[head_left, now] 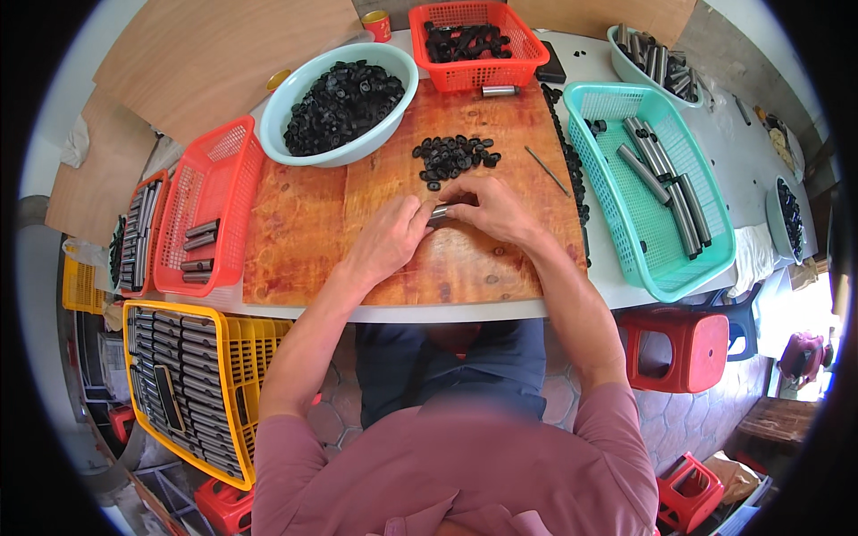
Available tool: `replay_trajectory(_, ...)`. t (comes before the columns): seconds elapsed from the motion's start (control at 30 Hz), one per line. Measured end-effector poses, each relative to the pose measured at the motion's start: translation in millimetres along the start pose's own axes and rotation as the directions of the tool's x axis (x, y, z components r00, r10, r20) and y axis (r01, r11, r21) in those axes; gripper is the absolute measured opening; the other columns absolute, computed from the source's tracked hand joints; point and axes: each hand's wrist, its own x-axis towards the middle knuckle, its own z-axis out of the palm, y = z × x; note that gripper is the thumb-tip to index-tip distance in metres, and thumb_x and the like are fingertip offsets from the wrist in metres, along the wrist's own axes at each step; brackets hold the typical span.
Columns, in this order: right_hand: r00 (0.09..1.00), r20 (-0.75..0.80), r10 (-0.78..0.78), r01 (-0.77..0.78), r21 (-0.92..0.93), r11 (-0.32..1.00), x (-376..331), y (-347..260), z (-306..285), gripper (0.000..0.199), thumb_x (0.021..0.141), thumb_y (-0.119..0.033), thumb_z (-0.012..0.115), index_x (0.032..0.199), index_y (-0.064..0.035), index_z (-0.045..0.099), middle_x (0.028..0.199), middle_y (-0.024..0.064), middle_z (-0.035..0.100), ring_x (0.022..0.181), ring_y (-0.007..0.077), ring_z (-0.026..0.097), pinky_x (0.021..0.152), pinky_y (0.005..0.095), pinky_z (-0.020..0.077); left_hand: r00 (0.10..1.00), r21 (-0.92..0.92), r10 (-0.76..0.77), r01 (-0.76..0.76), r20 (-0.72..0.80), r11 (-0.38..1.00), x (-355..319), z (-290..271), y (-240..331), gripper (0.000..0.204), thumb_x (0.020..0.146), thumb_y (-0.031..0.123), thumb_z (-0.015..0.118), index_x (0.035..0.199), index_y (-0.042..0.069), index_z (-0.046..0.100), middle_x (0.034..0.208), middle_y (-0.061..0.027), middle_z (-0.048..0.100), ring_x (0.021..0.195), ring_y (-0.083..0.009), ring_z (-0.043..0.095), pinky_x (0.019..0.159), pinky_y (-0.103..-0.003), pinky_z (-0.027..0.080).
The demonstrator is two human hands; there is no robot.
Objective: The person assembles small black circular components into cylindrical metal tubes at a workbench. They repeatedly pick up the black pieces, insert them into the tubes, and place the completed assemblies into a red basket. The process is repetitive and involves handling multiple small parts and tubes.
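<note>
Both hands (447, 223) w/ metal tube (439, 213); black caps (454, 156) just beyond, teal basket (626, 259) right.

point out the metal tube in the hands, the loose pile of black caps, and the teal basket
metal tube (439, 213), head view, short stretch showing between both hands
black caps pile (454, 156), head view, middle of heap
teal basket (617, 228), head view, bare mesh floor

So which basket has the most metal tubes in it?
The yellow basket below the table's left corner: tubes fill it in packed rows, while the red and teal baskets hold only a few.
</note>
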Motion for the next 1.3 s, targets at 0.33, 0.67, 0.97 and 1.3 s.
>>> replay_trajectory(0.33, 0.999, 0.021, -0.026, 0.026, 0.007, 1.000, 0, 1, 0, 0.033, 0.085, -0.004, 0.080, 0.115, -0.0009, 0.066, 0.099, 0.0095, 0.072, 0.090, 0.0186, 0.068, 0.082, 0.0331, 0.0552, 0.988, -0.250, -0.151, 0.137, -0.038, 0.959, -3, -3, 8, 0.038, 0.084, 0.005, 0.078, 0.120, 0.000, 0.066, 0.109, -0.0146, 0.061, 0.099, -0.0358, 0.063, 0.086, -0.042, 0.055)
replay_trajectory(0.67, 0.993, 0.117, 0.018, -0.004, -0.120, 0.993, -3, -13, -7, 0.021, 0.085, -0.003, 0.075, 0.105, -0.0007, 0.068, 0.090, 0.0084, 0.070, 0.084, 0.0179, 0.067, 0.074, 0.0346, 0.0536, 0.988, -0.207, -0.154, 0.147, -0.019, 0.967, -3, -7, 14, 0.031, 0.086, 0.013, 0.078, 0.113, 0.000, 0.069, 0.103, -0.0138, 0.062, 0.094, -0.0338, 0.064, 0.081, -0.042, 0.054)
replay_trajectory(0.97, 1.000, 0.014, -0.017, 0.022, -0.488, 0.873, 41, -31, 39, 0.021, 0.098, -0.018, 0.060, 0.093, 0.0014, 0.067, 0.090, 0.0273, 0.068, 0.089, 0.0480, 0.065, 0.074, 0.0533, 0.0513, 0.998, -0.101, 0.014, -0.020, -0.061, 0.995, -11, 14, -5, 0.017, 0.086, 0.013, 0.066, 0.095, -0.001, 0.067, 0.104, -0.0186, 0.064, 0.094, -0.0358, 0.066, 0.079, -0.044, 0.055)
replay_trajectory(1.3, 0.983, -0.165, -0.079, -0.018, -0.518, 0.855, 45, -14, 52, 0.022, 0.100, -0.018, 0.060, 0.091, 0.0016, 0.066, 0.083, 0.0211, 0.067, 0.077, 0.0399, 0.065, 0.071, 0.0479, 0.0494, 0.972, -0.359, -0.214, 0.165, -0.100, 0.919, -13, 14, 2, 0.028, 0.083, 0.022, 0.079, 0.090, -0.002, 0.065, 0.102, -0.0156, 0.058, 0.097, -0.0338, 0.061, 0.084, -0.044, 0.052)
